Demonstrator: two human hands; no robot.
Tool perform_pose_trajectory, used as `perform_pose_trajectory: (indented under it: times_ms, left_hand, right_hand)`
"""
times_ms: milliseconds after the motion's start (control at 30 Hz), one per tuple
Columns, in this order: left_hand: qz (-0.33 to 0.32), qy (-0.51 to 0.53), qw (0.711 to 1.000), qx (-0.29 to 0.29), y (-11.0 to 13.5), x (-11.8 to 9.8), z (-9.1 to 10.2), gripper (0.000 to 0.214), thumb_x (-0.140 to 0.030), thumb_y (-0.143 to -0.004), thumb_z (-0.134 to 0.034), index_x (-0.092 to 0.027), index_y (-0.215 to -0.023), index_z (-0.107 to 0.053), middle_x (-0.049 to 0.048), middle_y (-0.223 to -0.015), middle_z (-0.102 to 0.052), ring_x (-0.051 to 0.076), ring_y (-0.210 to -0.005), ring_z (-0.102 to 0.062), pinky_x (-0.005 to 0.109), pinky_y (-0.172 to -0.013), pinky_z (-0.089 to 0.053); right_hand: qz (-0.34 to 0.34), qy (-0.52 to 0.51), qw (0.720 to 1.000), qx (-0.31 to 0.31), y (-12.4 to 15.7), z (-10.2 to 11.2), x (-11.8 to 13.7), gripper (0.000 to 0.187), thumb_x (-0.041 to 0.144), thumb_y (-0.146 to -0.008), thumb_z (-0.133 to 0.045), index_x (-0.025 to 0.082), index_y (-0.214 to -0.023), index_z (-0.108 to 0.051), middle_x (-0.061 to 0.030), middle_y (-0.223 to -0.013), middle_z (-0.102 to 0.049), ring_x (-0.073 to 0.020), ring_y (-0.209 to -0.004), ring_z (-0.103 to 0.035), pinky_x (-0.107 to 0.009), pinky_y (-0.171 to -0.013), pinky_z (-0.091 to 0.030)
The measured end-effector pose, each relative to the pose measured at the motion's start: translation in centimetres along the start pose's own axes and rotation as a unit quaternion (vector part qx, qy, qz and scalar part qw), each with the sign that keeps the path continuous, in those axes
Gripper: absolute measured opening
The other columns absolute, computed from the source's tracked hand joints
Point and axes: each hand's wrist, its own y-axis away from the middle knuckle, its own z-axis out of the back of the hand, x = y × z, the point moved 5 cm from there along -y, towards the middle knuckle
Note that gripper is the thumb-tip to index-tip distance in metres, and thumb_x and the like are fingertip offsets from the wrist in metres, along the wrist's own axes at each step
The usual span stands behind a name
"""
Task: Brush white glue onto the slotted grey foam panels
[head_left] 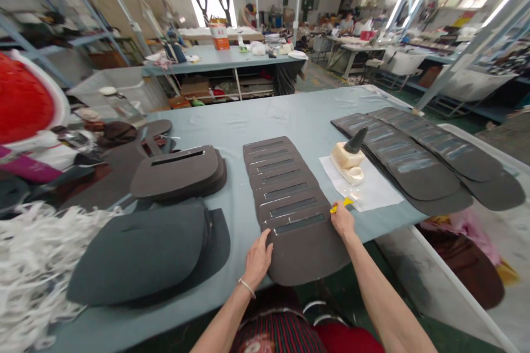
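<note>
A row of overlapping dark brown panels point(306, 256) lies before me, each showing a long slot with whitish, shiny streaks at its edges. My left hand point(257, 258) has its fingers and thumb at the left edge of the nearest panel, which reaches past the table edge. In my right hand point(343, 220) is a small yellow scraper-like tool point(348, 202), its working end hard to make out; that hand also touches the panel's right edge. Beyond it, a cream glue bottle point(346, 159) with a dark cone-shaped nozzle stands on a white sheet point(379, 193).
At left are a stack of slotted brown panels point(178, 176), dark green-grey curved panels point(144, 253) and a heap of white strips point(37, 265). More fanned panels point(414, 165) lie at right on the blue-grey table point(232, 121). A white-walled bin point(451, 292) adjoins the right side.
</note>
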Motion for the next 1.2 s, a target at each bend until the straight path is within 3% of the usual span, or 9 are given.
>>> perform_pose_trajectory:
  times_ms: [267,633,800,967,1200]
  left_hand:
    - [0.054,-0.032,0.998,-0.004,0.1,-0.3,0.2,0.047,-0.02,-0.086,-0.045,-0.024,-0.133,-0.04,0.01,-0.113,-0.06,0.021,-0.103,-0.058,0.032,-0.088,-0.044]
    - [0.05,-0.01,0.998,-0.035,0.5,-0.3,0.3,0.043,-0.018,-0.085,-0.045,-0.024,-0.128,-0.046,0.008,-0.116,-0.062,0.022,-0.102,-0.059,0.034,-0.089,-0.044]
    - [0.069,0.001,0.997,-0.036,0.2,-0.4,0.7,0.043,-0.019,-0.083,-0.049,-0.025,-0.126,-0.05,0.0056,-0.102,-0.066,0.02,-0.098,-0.06,0.031,-0.09,-0.043]
    - [0.076,0.002,0.996,-0.036,0.1,-0.2,0.8,0.043,-0.021,-0.082,-0.051,-0.026,-0.124,-0.053,0.0026,-0.085,-0.064,0.016,-0.079,-0.06,0.028,-0.078,-0.044]
    - [0.08,0.006,0.996,-0.039,0.3,0.1,0.8,0.04,-0.023,-0.081,-0.054,-0.028,-0.121,-0.056,-0.0006,-0.075,-0.062,0.013,-0.07,-0.057,0.025,-0.071,-0.041]
  right_hand:
    - [0.021,0.044,0.999,-0.003,-0.5,-0.5,0.2,0.022,0.028,-0.088,-0.044,0.02,-0.108,-0.048,-0.0064,-0.082,-0.061,-0.0194,-0.073,-0.06,-0.026,-0.058,-0.031]
    - [0.028,0.056,0.998,-0.011,-1.2,-0.9,-0.2,0.023,0.033,-0.09,-0.043,0.02,-0.106,-0.051,-0.0056,-0.074,-0.06,-0.0206,-0.07,-0.06,-0.027,-0.056,-0.029]
    - [0.017,0.055,0.998,-0.005,-1.0,-0.7,0.1,0.022,0.032,-0.089,-0.044,0.02,-0.106,-0.052,-0.0059,-0.075,-0.06,-0.0197,-0.071,-0.06,-0.027,-0.057,-0.028]
    - [0.016,0.049,0.999,-0.006,-0.7,-0.2,0.5,0.021,0.03,-0.088,-0.047,0.019,-0.105,-0.052,-0.0061,-0.076,-0.059,-0.0192,-0.071,-0.059,-0.027,-0.057,-0.027]
    - [0.013,0.051,0.999,-0.009,-0.5,0.1,0.6,0.02,0.028,-0.087,-0.047,0.018,-0.103,-0.053,-0.0063,-0.076,-0.059,-0.0195,-0.071,-0.059,-0.028,-0.058,-0.027]
